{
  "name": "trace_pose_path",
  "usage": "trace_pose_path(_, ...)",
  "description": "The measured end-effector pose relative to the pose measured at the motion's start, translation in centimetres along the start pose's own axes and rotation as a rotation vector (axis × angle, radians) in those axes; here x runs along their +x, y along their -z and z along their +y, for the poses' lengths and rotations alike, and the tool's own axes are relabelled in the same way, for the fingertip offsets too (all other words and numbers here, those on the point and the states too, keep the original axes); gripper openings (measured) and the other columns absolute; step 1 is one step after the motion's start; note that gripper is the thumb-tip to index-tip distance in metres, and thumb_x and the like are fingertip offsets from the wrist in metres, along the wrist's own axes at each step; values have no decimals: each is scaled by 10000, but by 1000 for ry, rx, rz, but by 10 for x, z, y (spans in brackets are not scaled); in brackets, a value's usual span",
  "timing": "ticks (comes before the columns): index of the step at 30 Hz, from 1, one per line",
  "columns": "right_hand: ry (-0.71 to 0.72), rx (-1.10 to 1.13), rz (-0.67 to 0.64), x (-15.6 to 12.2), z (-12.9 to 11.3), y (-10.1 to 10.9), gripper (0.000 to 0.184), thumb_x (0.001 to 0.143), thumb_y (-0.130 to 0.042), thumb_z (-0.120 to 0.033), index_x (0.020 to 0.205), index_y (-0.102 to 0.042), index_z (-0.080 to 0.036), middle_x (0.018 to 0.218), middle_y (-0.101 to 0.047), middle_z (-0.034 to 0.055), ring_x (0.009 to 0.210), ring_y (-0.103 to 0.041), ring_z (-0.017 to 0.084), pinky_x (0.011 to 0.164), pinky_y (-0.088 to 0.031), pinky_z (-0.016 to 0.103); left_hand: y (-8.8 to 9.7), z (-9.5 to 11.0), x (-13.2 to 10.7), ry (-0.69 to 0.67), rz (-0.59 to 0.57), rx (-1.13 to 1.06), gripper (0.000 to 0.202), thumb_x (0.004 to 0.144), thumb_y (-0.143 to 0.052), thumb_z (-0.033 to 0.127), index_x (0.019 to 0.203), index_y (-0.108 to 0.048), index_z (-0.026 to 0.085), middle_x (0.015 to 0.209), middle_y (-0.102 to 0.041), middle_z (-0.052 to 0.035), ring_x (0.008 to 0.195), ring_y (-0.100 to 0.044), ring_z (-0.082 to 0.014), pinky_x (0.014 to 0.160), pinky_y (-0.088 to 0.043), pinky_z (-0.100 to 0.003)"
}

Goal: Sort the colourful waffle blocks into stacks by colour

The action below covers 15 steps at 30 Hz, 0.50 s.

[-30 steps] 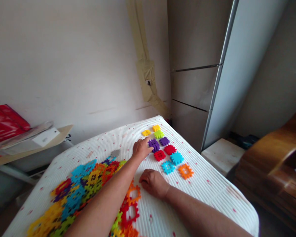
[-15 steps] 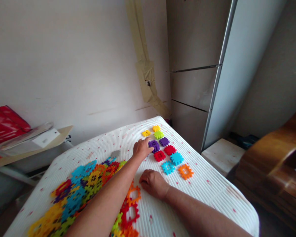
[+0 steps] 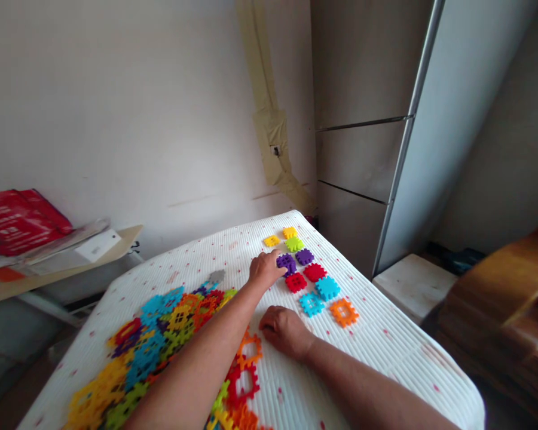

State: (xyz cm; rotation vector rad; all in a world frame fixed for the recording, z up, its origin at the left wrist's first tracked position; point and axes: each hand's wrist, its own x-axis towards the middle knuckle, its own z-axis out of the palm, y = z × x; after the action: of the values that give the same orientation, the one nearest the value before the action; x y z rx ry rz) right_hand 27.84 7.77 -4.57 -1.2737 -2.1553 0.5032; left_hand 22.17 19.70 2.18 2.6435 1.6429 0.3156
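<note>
Only a slight shift of view since the earlier frame, left hand (image 3: 265, 269) with grip at one of two purple waffle blocks (image 3: 287, 263), clamp unclear, right hand (image 3: 286, 331) curled together, empty, beside ten laid-out blocks (image 3: 327, 288) on a white mattress (image 3: 376, 352).

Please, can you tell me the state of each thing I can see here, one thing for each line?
Left hand: fingers extended, at the edge of the purple waffle block.
Right hand: loosely curled, resting on the white quilted mattress.
Sorted blocks: lying flat, in separate colour groups.
Mixed block heap: overlapping, colours jumbled.
Grey cabinet doors: shut.
</note>
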Motion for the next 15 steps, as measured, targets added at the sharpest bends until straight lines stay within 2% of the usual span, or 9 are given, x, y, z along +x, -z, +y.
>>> trace_pose_path(5, 28, 82, 29, -2, 0, 1, 233, 738, -453, -55, 754, -662, -157, 763, -639, 49, 735, -573, 148, 688, -429, 233, 3, 2, -8, -3, -4, -4, 561, 690, -643, 463, 1204, -526, 274, 1025, -675, -42, 991, -589, -243, 842, -440, -340)
trace_pose_path(9, 32, 140, 22, -2, 0, 3, 216, 752, -449, -68, 736, -643, -162, 753, -624, 41, 720, -566, 141, 675, -420, 233, 10, -13, -25, 13, 6, -30, 501, 740, -606, 436, 1210, -527, 281, 1108, -653, -35, 1059, -562, -229, 903, -417, -334)
trace_pose_path(12, 43, 155, 11, -3, 1, 5, 213, 763, -445, -77, 749, -637, -167, 766, -620, 39, 731, -566, 141, 671, -416, 231, 20, -48, -46, 62, -3, -43, 367, 786, -562, 324, 1148, -587, 271, 1134, -655, -17, 1070, -565, -194, 927, -402, -290)
trace_pose_path(15, 43, 147, 3, -4, 0, 6, 214, 769, -444, -80, 749, -637, -169, 768, -618, 40, 729, -563, 142, 665, -415, 230, 33, -102, -69, 167, -26, -37, 289, 807, -516, 222, 1065, -641, 257, 1101, -678, 0, 1027, -596, -156, 890, -418, -236)
